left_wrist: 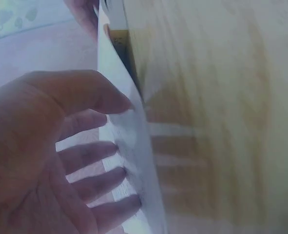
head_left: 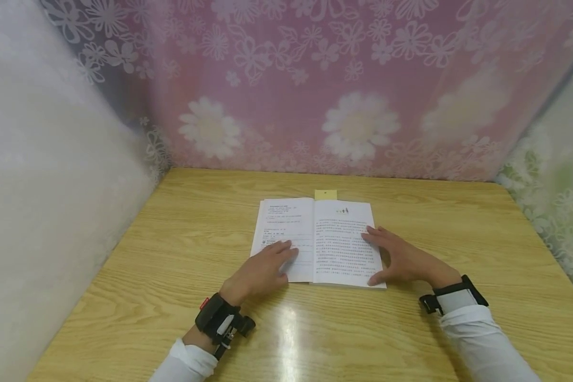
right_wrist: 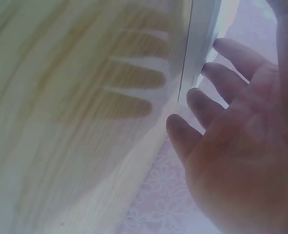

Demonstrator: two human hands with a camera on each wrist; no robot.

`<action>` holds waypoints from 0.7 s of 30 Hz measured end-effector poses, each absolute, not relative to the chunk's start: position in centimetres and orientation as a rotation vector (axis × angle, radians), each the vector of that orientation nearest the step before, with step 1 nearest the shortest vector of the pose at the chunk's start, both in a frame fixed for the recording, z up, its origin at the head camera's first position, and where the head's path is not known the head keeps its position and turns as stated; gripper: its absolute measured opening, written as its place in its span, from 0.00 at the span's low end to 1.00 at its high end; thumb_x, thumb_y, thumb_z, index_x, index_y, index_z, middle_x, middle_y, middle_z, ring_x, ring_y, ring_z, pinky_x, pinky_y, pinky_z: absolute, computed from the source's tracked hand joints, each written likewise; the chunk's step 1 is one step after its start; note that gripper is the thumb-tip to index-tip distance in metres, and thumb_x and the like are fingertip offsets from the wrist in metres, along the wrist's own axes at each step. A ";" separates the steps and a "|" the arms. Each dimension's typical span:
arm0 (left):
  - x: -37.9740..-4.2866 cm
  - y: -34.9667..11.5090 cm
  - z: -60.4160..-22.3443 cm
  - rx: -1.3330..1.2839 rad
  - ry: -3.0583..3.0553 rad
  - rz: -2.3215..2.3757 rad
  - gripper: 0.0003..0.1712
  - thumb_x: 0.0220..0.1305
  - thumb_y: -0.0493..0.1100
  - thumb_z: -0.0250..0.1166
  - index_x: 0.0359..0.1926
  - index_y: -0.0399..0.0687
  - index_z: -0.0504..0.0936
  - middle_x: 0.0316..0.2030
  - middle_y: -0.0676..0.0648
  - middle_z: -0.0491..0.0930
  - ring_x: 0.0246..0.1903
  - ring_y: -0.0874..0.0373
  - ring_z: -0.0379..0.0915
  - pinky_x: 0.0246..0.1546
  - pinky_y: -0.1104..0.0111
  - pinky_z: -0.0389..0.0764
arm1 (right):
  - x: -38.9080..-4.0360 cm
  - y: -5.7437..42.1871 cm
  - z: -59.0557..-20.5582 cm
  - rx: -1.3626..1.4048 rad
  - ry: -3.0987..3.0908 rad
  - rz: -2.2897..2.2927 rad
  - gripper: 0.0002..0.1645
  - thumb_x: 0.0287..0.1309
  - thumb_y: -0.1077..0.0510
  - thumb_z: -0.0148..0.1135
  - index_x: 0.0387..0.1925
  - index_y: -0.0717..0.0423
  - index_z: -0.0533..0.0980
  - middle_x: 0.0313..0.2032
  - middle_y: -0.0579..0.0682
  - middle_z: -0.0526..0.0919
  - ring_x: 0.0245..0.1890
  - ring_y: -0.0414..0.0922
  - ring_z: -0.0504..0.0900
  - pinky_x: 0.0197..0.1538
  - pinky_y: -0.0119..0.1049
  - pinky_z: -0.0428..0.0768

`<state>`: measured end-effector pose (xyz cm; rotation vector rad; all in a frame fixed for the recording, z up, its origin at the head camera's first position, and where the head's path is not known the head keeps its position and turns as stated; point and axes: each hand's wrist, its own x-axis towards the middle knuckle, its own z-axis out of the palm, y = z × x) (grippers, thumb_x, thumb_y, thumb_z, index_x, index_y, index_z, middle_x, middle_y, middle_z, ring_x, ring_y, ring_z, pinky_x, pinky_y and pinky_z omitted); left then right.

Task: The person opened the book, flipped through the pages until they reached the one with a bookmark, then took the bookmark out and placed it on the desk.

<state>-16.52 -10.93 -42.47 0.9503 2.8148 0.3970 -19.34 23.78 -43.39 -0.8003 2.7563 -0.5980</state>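
Observation:
An open book of printed text lies face up on the table, with a small coloured picture at the top of its right page. My left hand rests on the lower part of the left page, fingers spread and nearly straight. In the left wrist view, the thumb lies at the page's bottom edge, where the paper lifts a little. Along the right page's outer edge is my right hand, fingertips over the text and thumb by the lower corner. Its fingers look apart and loosely extended in the right wrist view.
A yellow tab sticks out past the book's top edge. Wood-grain tabletop surrounds the book. Behind the table hangs a pink flowered curtain, with pale cloth on the left side.

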 end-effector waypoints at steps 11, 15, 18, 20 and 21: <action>-16.6 -9.1 -42.1 1.018 2.888 0.429 0.28 0.49 0.42 0.55 0.56 0.49 0.71 0.60 0.47 0.67 0.57 0.53 0.60 0.55 0.63 0.66 | -19.4 23.5 -43.1 -0.736 2.814 -0.608 0.59 0.33 0.26 0.62 0.64 0.53 0.61 0.67 0.57 0.57 0.66 0.59 0.50 0.63 0.58 0.52; -16.6 -8.0 -41.9 0.900 2.968 0.384 0.28 0.54 0.61 0.52 0.51 0.52 0.75 0.53 0.51 0.72 0.49 0.55 0.65 0.44 0.64 0.72 | -19.5 23.6 -43.0 -0.729 2.858 -0.601 0.57 0.33 0.25 0.61 0.63 0.52 0.63 0.67 0.57 0.58 0.66 0.57 0.52 0.63 0.57 0.55; -16.5 -7.0 -41.9 0.844 3.009 0.332 0.35 0.48 0.76 0.49 0.41 0.54 0.77 0.44 0.53 0.72 0.40 0.57 0.64 0.31 0.66 0.71 | -19.6 23.6 -42.7 -0.744 2.890 -0.593 0.56 0.33 0.25 0.61 0.62 0.51 0.64 0.66 0.57 0.59 0.65 0.56 0.53 0.62 0.56 0.57; -16.4 -6.4 -41.9 0.808 3.028 0.297 0.40 0.42 0.81 0.48 0.37 0.54 0.76 0.39 0.53 0.70 0.35 0.56 0.62 0.25 0.66 0.68 | -19.7 23.5 -42.4 -0.745 2.903 -0.593 0.56 0.32 0.24 0.60 0.62 0.51 0.64 0.66 0.57 0.59 0.65 0.56 0.54 0.61 0.56 0.59; -16.3 -6.1 -41.9 0.790 3.038 0.275 0.42 0.40 0.83 0.47 0.36 0.54 0.75 0.37 0.52 0.69 0.34 0.56 0.61 0.24 0.66 0.67 | -19.7 23.3 -42.2 -0.750 2.908 -0.601 0.56 0.32 0.24 0.61 0.61 0.51 0.65 0.66 0.57 0.59 0.65 0.56 0.55 0.61 0.56 0.59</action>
